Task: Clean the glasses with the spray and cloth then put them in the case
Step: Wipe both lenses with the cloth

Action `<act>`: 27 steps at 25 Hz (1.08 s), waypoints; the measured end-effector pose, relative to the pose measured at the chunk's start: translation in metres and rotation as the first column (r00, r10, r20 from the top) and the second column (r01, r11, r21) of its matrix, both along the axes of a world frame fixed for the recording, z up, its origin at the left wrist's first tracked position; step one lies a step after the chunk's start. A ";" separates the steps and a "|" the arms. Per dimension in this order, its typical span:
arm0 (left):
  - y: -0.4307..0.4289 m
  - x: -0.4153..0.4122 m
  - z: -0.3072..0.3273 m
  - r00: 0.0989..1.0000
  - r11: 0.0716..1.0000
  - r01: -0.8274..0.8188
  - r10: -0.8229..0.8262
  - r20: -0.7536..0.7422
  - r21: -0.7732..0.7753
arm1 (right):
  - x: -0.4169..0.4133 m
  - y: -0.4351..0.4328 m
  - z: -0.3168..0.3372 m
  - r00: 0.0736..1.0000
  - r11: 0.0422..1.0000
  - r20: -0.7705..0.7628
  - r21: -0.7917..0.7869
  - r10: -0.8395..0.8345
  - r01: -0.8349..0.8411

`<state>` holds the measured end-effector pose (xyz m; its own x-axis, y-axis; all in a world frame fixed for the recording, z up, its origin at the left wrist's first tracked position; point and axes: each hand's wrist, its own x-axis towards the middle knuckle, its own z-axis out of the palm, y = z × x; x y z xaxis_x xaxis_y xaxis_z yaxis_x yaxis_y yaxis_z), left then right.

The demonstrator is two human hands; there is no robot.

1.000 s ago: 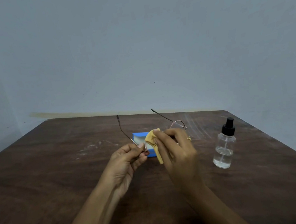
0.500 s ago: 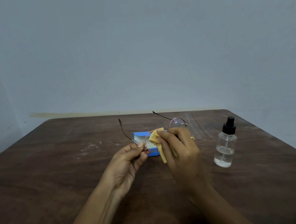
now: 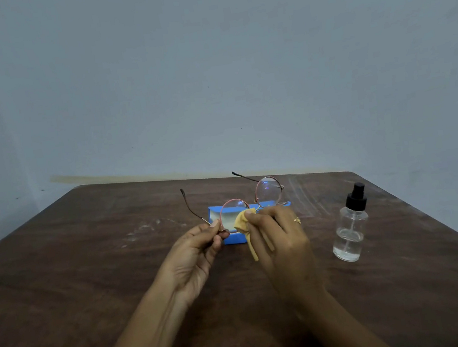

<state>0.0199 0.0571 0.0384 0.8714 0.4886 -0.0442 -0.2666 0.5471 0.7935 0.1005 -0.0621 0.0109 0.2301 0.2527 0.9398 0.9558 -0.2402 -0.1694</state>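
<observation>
Round glasses (image 3: 267, 191) with a thin pink-gold frame are held up over the table, both temples unfolded and pointing away. My left hand (image 3: 194, 253) pinches the frame at the left lens's outer edge. My right hand (image 3: 280, 239) grips a small yellow cloth (image 3: 245, 229) and presses it against the lower right of the left lens. Behind the lenses lies the open blue case (image 3: 232, 240), partly hidden by hands and glasses. A clear spray bottle (image 3: 350, 230) with a black nozzle stands upright to the right, apart from my hands.
The dark wooden table (image 3: 76, 280) ends at a far edge against a pale wall and at a slanted right edge close behind the bottle. Faint white scuffs mark the wood left of the case.
The glasses have tilted so both lenses now show. The cloth has slid from covering the left lens to its lower right edge. The bottle and case have stayed in place.
</observation>
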 end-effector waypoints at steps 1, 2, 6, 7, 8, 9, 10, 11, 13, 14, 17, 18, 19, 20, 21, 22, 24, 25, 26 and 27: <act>0.000 0.000 -0.001 1.000 1.000 0.001 -0.001 0.001 0.001 | -0.002 0.001 -0.001 1.000 1.000 0.004 -0.008 0.016 -0.016; 0.000 0.001 -0.002 1.000 1.000 -0.001 0.001 0.003 0.006 | -0.005 0.003 -0.001 0.999 0.999 0.017 -0.017 0.038 -0.037; -0.002 0.002 -0.002 1.000 0.998 -0.019 0.019 0.003 0.064 | -0.010 0.009 0.002 0.992 0.994 0.060 -0.009 0.113 -0.113; -0.004 0.002 -0.002 1.000 0.997 -0.020 0.021 -0.004 0.079 | -0.010 0.009 0.003 0.992 0.993 0.056 0.004 0.114 -0.115; -0.005 0.002 -0.003 1.000 0.996 -0.016 0.017 -0.011 0.089 | -0.009 0.008 0.004 0.994 0.994 0.047 0.020 0.104 -0.105; -0.006 0.002 -0.002 1.000 0.995 -0.007 0.008 -0.014 0.095 | -0.008 0.007 0.004 0.996 0.996 0.034 0.036 0.084 -0.085; -0.007 0.002 -0.002 1.000 0.995 0.002 0.000 -0.014 0.100 | -0.006 0.005 0.005 0.998 0.997 0.018 0.049 0.058 -0.059; -0.008 0.001 -0.002 1.000 0.995 0.006 -0.005 -0.010 0.102 | -0.005 0.003 0.006 0.999 0.998 0.005 0.061 0.032 -0.032; -0.008 0.001 -0.001 1.000 0.996 -0.005 0.005 0.005 0.094 | -0.002 -0.001 0.007 1.000 0.997 -0.024 0.075 0.008 -0.006; -0.008 0.001 -0.001 1.000 0.996 -0.017 0.016 0.013 0.082 | -0.001 -0.003 0.007 0.999 0.997 -0.043 0.072 0.015 -0.011; -0.005 0.000 0.001 0.999 0.997 -0.037 0.036 0.028 0.060 | -0.004 -0.004 0.004 0.998 0.999 -0.061 0.031 0.032 -0.031; -0.004 -0.001 0.001 0.999 0.998 -0.034 0.033 0.030 0.057 | -0.005 -0.002 0.002 0.998 0.999 -0.049 0.022 0.039 -0.038; -0.004 0.000 0.001 0.999 0.998 -0.031 0.030 0.030 0.056 | -0.006 0.000 0.001 0.998 0.999 -0.033 0.018 0.051 -0.051; -0.003 0.000 0.000 0.999 0.998 -0.033 0.031 0.030 0.060 | -0.007 0.002 0.000 0.998 0.998 -0.019 0.016 0.065 -0.065; -0.003 0.001 -0.001 0.999 0.997 -0.037 0.035 0.028 0.068 | -0.009 0.004 -0.002 0.997 0.997 -0.008 0.014 0.077 -0.077; -0.003 0.001 -0.002 0.999 0.996 -0.038 0.036 0.025 0.077 | -0.009 0.006 -0.002 0.996 0.996 0.003 0.013 0.085 -0.085; -0.003 0.002 -0.003 0.999 0.995 -0.028 0.026 0.018 0.096 | -0.010 0.006 -0.001 0.996 0.995 0.017 0.017 0.093 -0.093; -0.004 0.002 -0.003 1.000 0.995 -0.020 0.018 0.013 0.101 | -0.009 0.005 0.001 0.996 0.995 0.015 0.023 0.093 -0.093; -0.004 0.002 -0.003 1.000 0.995 -0.015 0.015 0.005 0.101 | -0.009 0.003 0.003 0.996 0.995 0.010 0.037 0.087 -0.087; -0.004 0.002 -0.002 1.000 0.995 -0.013 0.013 -0.006 0.094 | -0.007 0.000 0.006 0.997 0.995 0.001 0.064 0.076 -0.076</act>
